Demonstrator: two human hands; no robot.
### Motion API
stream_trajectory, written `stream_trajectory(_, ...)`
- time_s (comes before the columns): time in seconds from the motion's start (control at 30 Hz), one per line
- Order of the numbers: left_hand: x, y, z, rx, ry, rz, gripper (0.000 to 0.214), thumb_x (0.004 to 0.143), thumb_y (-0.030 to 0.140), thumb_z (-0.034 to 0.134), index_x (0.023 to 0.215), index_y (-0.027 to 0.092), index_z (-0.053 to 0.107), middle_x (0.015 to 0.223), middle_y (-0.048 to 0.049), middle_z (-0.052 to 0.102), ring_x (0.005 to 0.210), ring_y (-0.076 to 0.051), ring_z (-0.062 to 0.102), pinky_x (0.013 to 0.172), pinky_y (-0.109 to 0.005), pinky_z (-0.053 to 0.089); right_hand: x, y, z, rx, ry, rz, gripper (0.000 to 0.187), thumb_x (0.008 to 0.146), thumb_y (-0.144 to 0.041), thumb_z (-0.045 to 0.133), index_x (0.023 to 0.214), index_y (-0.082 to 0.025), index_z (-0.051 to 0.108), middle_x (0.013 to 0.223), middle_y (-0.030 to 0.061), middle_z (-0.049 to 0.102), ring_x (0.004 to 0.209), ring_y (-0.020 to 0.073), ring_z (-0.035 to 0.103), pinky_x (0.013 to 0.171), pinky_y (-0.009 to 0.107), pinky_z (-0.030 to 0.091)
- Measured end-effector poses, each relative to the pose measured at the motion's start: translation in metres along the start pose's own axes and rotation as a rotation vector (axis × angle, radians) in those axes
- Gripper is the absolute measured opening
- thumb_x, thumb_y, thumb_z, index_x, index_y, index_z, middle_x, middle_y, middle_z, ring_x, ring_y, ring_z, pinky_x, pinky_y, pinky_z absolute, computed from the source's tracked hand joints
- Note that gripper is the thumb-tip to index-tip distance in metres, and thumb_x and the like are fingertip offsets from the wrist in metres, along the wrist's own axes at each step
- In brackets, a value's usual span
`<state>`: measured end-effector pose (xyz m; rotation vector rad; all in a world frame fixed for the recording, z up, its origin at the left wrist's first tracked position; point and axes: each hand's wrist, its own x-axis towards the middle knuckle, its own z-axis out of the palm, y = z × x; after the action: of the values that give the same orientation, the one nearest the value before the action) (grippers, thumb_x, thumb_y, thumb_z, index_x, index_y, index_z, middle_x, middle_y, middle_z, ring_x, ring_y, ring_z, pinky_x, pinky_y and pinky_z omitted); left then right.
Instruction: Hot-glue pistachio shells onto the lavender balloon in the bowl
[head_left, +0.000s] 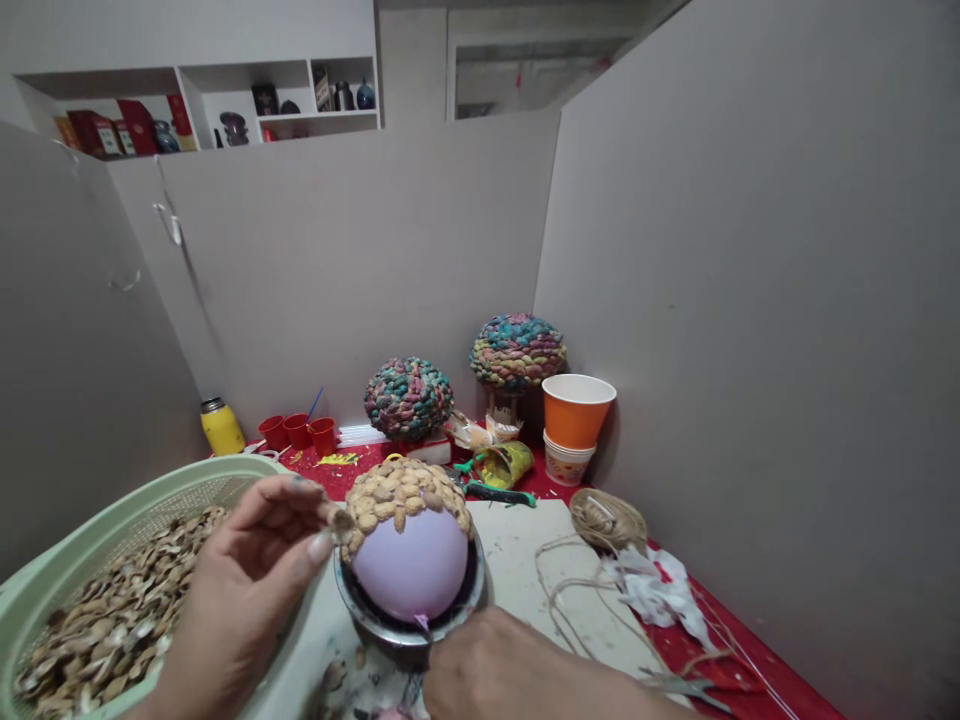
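A lilac balloon [411, 572] sits in a small dark metal bowl [367, 618], its upper part covered with tan shell pieces [401, 492]. My left hand [247, 590] pinches one shell piece [343, 521] between thumb and fingers and holds it against the left edge of the shell layer. My right hand [510, 675] rests low at the bowl's near rim by the balloon's knot; its fingers are curled under and mostly hidden.
A pale green basket [90, 545] full of shell pieces stands at the left. Twine [607, 518], white scraps, stacked orange cups [576, 410], two painted shell domes [409, 397], red cups and a yellow bottle [222, 427] crowd the red table between grey partitions.
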<state>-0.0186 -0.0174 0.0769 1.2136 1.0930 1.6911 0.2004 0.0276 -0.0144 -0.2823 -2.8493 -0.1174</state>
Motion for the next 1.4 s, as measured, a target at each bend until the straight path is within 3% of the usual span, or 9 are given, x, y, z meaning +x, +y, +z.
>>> stream_trajectory(0.23,-0.002,-0.029,0.012,0.371,-0.111,0.128,0.018,0.076,0.022,0.075,0.091,0.024,0.066,0.087,-0.0036,0.069,0.085,-0.020,0.065,0.080,-0.026,0.051,0.004,-0.008,-0.009,0.000,-0.136,-0.003,0.019,0.089,-0.026,0.070,0.076,-0.018,0.058,0.068,-0.0049,0.062,0.056,0.0112,0.052,0.047,0.026,0.032)
stream_trajectory(0.47,-0.002,-0.035,0.012,0.628,-0.123,0.353,0.013,0.076,0.017,0.074,0.085,0.025,0.068,0.079,-0.0017,0.068,0.074,-0.020,0.062,0.073,-0.026,0.046,0.001,-0.009,-0.013,0.052,-0.248,0.041,0.012,0.088,-0.024,0.069,0.084,-0.019,0.059,0.076,-0.0035,0.064,0.060,0.0132,0.057,0.048,0.028,0.033)
stream_trajectory(0.63,0.000,-0.036,0.018,0.644,-0.114,0.435,0.018,0.072,0.012,0.074,0.085,0.024,0.070,0.079,-0.0033,0.071,0.074,-0.021,0.062,0.073,-0.028,0.046,0.001,-0.010,-0.027,0.167,-0.215,0.059,0.008,0.089,-0.020,0.068,0.088,-0.019,0.060,0.086,-0.0027,0.065,0.071,0.0140,0.062,0.054,0.027,0.037)
stream_trajectory(0.77,0.005,-0.040,0.020,0.761,-0.181,0.649,0.014,0.079,0.010,0.065,0.089,0.021,0.065,0.082,-0.0042,0.069,0.075,-0.020,0.063,0.071,-0.029,0.048,0.000,-0.010,-0.037,0.237,-0.188,0.045,0.010,0.089,-0.023,0.068,0.085,-0.019,0.060,0.081,-0.0029,0.066,0.072,0.0146,0.062,0.058,0.026,0.039)
stream_trajectory(0.9,0.008,-0.043,0.020,0.906,-0.215,0.775,0.013,0.084,0.009,0.060,0.091,0.019,0.058,0.078,-0.0023,0.064,0.071,-0.017,0.060,0.066,-0.026,0.047,-0.005,-0.010,-0.047,0.242,-0.009,0.018,0.011,0.085,-0.015,0.072,0.085,-0.018,0.061,0.077,-0.0031,0.067,0.069,0.0127,0.060,0.063,0.025,0.041)
stream_trajectory(1.03,0.009,-0.045,0.018,0.945,-0.224,0.810,0.015,0.085,0.007,0.058,0.094,0.019,0.056,0.082,-0.0030,0.063,0.076,-0.017,0.060,0.069,-0.027,0.048,-0.009,-0.009,-0.063,0.354,0.388,0.124,0.007,0.091,-0.022,0.062,0.087,-0.017,0.061,0.076,0.0018,0.066,0.071,0.0151,0.060,0.069,0.027,0.043)
stream_trajectory(1.13,0.010,-0.047,0.016,0.952,-0.239,0.798,0.015,0.085,0.007,0.059,0.095,0.019,0.056,0.083,-0.0029,0.063,0.076,-0.017,0.060,0.070,-0.028,0.048,-0.003,0.003,-0.074,0.471,0.630,0.280,0.013,0.094,-0.022,0.053,0.083,-0.018,0.059,0.072,0.0012,0.062,0.064,0.0135,0.057,0.063,0.025,0.044)
stream_trajectory(1.23,0.011,-0.049,0.015,0.953,-0.244,0.797,0.017,0.085,0.006,0.059,0.096,0.019,0.055,0.084,-0.0032,0.063,0.078,-0.017,0.060,0.071,-0.029,0.048,0.011,0.029,-0.078,0.459,0.739,0.458,0.010,0.092,-0.022,0.054,0.086,-0.018,0.061,0.080,0.0028,0.063,0.075,0.0157,0.059,0.069,0.026,0.046)
stream_trajectory(1.4,0.011,-0.051,0.016,0.963,-0.252,0.831,0.018,0.086,0.006,0.058,0.099,0.018,0.055,0.087,-0.0049,0.064,0.084,-0.018,0.061,0.077,-0.030,0.049,0.031,0.069,-0.060,0.370,0.693,0.492,0.023,0.096,-0.030,0.049,0.109,-0.018,0.063,0.112,0.0103,0.065,0.109,0.0241,0.057,0.096,0.041,0.043)
